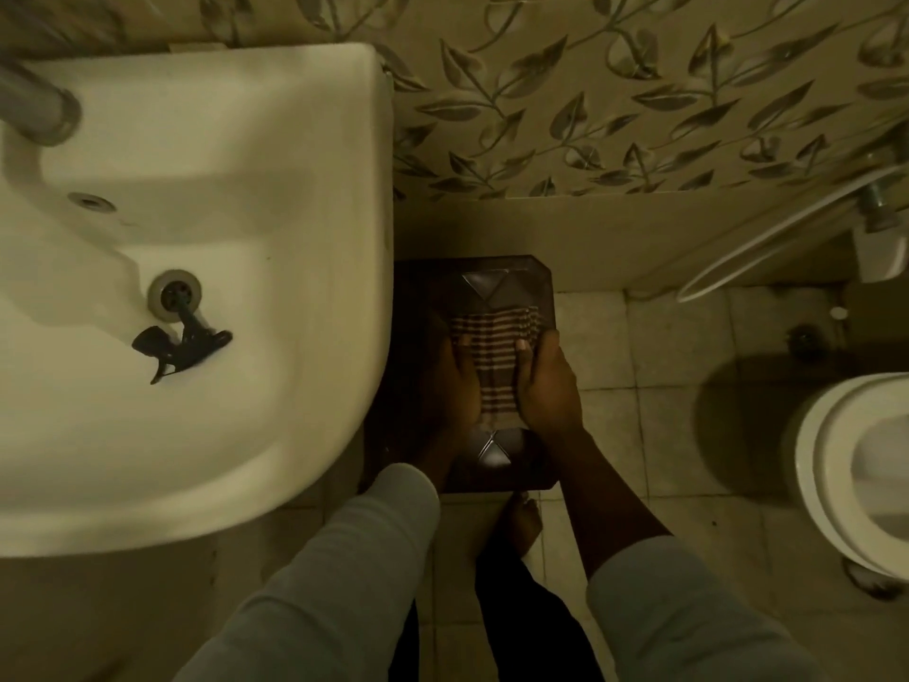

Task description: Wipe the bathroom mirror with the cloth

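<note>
A striped cloth (494, 359), brown and beige, lies folded on a dark stool (497, 283) down on the floor to the right of the sink. My left hand (455, 381) presses along its left edge. My right hand (546, 381) grips its right edge, with the thumb on top. Both hands hold the cloth between them. The mirror is not in view.
A white sink (196, 435) fills the left, with a black plug and chain (184, 344) by its drain and a tap (34, 105) at top left. A toilet (856, 460) sits at the right edge, below a hose (747, 248). My bare foot (524, 521) stands on the tiled floor.
</note>
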{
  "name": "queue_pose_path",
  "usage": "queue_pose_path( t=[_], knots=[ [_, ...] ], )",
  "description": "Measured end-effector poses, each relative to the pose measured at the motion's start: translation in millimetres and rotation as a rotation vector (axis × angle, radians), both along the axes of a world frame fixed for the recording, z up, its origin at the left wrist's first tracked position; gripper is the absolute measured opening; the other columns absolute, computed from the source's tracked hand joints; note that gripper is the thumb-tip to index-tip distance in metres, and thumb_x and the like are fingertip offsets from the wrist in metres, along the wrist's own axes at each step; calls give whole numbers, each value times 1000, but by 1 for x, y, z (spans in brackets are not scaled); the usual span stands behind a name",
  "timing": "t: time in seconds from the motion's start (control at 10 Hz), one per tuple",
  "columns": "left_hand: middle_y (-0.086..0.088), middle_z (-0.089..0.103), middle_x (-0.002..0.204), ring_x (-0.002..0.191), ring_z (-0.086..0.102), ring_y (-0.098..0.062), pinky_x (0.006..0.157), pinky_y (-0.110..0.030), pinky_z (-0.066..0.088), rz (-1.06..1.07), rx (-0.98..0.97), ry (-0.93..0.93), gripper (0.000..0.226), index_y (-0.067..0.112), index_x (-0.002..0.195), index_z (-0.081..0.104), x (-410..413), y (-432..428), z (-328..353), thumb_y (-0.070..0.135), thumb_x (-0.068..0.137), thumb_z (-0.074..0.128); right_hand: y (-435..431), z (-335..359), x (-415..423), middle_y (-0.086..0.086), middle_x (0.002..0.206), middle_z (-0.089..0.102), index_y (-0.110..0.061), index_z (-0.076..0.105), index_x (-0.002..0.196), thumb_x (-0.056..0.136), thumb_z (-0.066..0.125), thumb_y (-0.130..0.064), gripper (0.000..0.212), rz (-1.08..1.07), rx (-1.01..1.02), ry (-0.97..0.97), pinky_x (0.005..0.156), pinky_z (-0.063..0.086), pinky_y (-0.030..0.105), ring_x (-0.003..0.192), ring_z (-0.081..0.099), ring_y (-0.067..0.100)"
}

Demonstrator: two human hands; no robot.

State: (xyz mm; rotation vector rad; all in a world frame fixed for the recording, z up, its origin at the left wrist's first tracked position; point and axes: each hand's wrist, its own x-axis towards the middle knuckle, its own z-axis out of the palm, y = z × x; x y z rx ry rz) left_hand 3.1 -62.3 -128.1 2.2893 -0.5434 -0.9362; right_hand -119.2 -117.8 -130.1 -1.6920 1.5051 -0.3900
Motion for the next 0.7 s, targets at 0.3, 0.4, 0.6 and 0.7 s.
queue_pose_path(
  t=[0.3, 0.4, 0.6, 0.7],
  knots=[
    [-11, 56, 158, 143, 54, -34, 119, -43, 40, 35, -42, 58, 60, 16, 162, 44, 2, -2, -5, 50, 113, 37, -4, -3, -4, 5, 112, 71, -20, 43, 129, 113, 39, -52, 37, 19, 33, -43, 71, 49, 31, 91, 71, 24],
    [-10, 57, 156, 141, 56, -35, 112, -37, 38, 40, -16, 100, 60, 19, 161, 44, 5, 2, 10, 54, 113, 35, -4, 0, -7, 1, 113, 70, -23, 43, 127, 112, 40, -55, 35, 25, 55, -28, 76, 52, 35, 95, 71, 24],
    [-13, 60, 151, 139, 57, -35, 119, -51, 43, 56, -24, 107, 101, 14, 153, 53, 13, 34, 82, 84, 89, 18, 13, 34, -16, 20, 130, 65, -8, 47, 146, 111, 44, -54, 58, -101, -13, 15, 95, 56, 53, 116, 66, 40],
    [-5, 61, 151, 140, 57, -26, 120, -45, 42, -23, -6, 118, 61, 20, 150, 56, -1, 68, 113, 61, 109, 38, 36, 69, -13, 25, 133, 61, -3, 47, 149, 110, 49, -47, 59, -213, -59, 57, 98, 54, 62, 119, 63, 47]
  ],
)
